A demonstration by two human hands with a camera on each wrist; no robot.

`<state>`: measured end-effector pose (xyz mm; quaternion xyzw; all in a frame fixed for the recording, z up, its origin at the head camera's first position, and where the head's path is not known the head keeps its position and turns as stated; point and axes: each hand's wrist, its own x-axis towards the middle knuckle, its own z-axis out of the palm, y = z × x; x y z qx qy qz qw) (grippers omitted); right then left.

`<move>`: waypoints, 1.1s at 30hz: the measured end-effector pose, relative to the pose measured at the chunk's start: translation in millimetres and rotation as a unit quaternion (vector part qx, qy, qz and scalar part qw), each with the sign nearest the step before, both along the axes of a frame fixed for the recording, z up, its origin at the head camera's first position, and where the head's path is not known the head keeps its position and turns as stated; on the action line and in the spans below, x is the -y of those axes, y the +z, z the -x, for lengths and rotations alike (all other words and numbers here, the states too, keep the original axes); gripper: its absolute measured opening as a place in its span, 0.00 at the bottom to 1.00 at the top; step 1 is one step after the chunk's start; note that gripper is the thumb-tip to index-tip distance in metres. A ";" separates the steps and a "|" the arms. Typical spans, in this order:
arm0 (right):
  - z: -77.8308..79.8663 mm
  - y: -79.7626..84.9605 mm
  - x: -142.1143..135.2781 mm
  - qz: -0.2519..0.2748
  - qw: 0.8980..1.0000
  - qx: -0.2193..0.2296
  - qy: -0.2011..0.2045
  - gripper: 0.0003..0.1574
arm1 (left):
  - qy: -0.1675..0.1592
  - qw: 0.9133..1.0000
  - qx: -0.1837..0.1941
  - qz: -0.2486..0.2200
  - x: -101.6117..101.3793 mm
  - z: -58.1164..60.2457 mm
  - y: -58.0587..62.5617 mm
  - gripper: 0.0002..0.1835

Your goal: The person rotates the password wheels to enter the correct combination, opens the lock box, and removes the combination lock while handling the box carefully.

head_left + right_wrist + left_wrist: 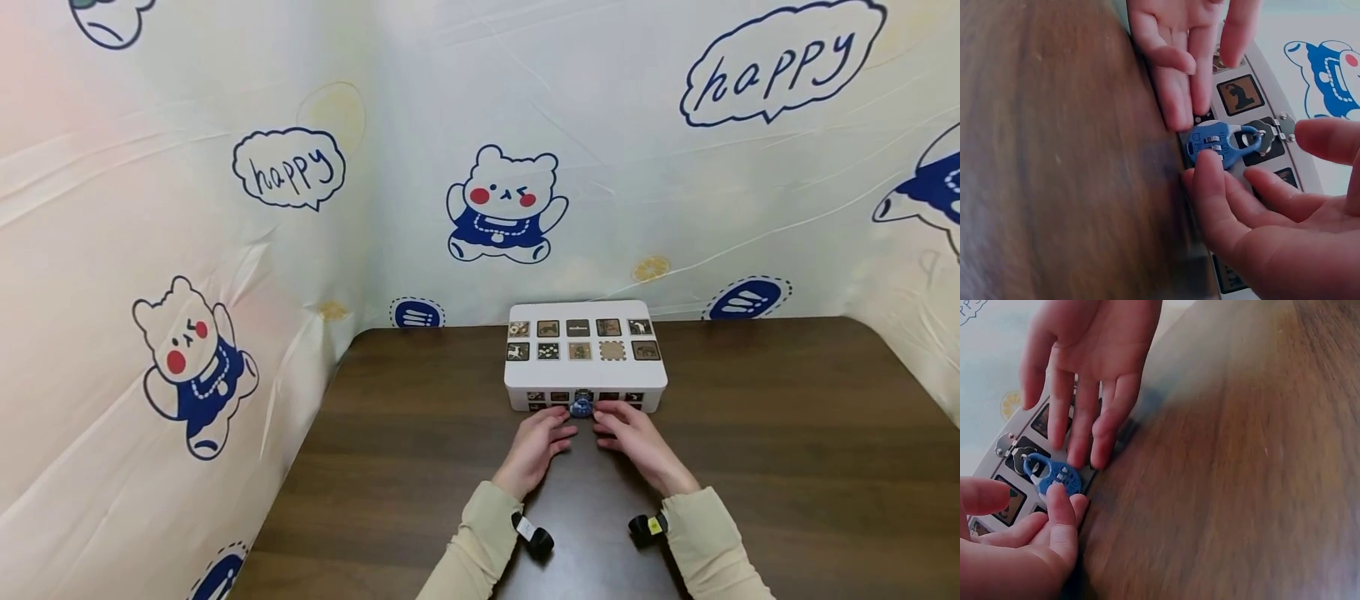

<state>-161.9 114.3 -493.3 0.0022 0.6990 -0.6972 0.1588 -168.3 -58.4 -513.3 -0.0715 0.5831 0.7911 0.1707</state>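
Note:
A blue combination padlock with small number dials hangs by its shackle from the metal clasp on the front of a white box. My left hand lies at the padlock's left, fingers loosely bent and spread, one fingertip overlapping the lock body in the left wrist view. From the right side, my right hand reaches in with relaxed fingers. Its fingertip overlaps the lock's edge in the right wrist view. Neither hand wraps round the lock. Square pictures decorate the lid and front of the box.
The box stands at the back of a brown wooden table, close to a pale printed curtain. More curtain hangs at the left and right. Each wrist wears a small black camera on a strap.

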 end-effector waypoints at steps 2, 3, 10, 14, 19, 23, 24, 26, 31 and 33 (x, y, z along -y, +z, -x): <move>-0.5 -0.2 1.9 0.006 1.000 0.000 0.000 0.30 | -0.002 1.000 0.001 -0.004 -1.2 0.6 -0.9 0.21; -0.8 -0.1 2.4 0.009 1.000 0.000 0.000 0.30 | -0.003 1.000 0.003 -0.007 -1.6 1.1 -1.3 0.20; -0.3 3.2 5.1 0.028 0.999 0.003 -0.015 0.29 | -0.019 1.000 -0.001 0.004 -0.9 4.6 -2.6 0.20; 1.7 2.8 6.6 0.034 0.999 0.008 -0.022 0.28 | -0.022 1.000 -0.004 0.022 -1.7 7.0 -2.7 0.20; 2.7 0.4 6.7 0.037 0.999 0.016 -0.024 0.25 | -0.033 0.997 -0.012 0.065 -4.5 7.9 -1.2 0.18; 1.8 0.7 5.6 0.039 0.999 0.023 -0.024 0.25 | -0.041 0.994 -0.022 0.094 -6.7 7.5 0.2 0.16; 1.7 1.0 5.6 0.040 0.999 0.025 -0.024 0.24 | -0.042 0.994 -0.027 0.100 -7.0 7.6 0.0 0.15; 1.8 1.3 5.7 0.039 0.999 0.027 -0.021 0.25 | -0.040 0.993 -0.032 0.106 -7.3 8.0 -0.5 0.14; 3.4 -0.2 7.0 0.033 0.999 0.035 -0.015 0.23 | -0.029 0.991 -0.043 0.121 -9.4 8.2 -1.8 0.12; 3.6 -0.7 7.7 0.037 0.998 0.040 -0.016 0.22 | -0.025 0.991 -0.047 0.122 -10.8 8.2 -2.3 0.12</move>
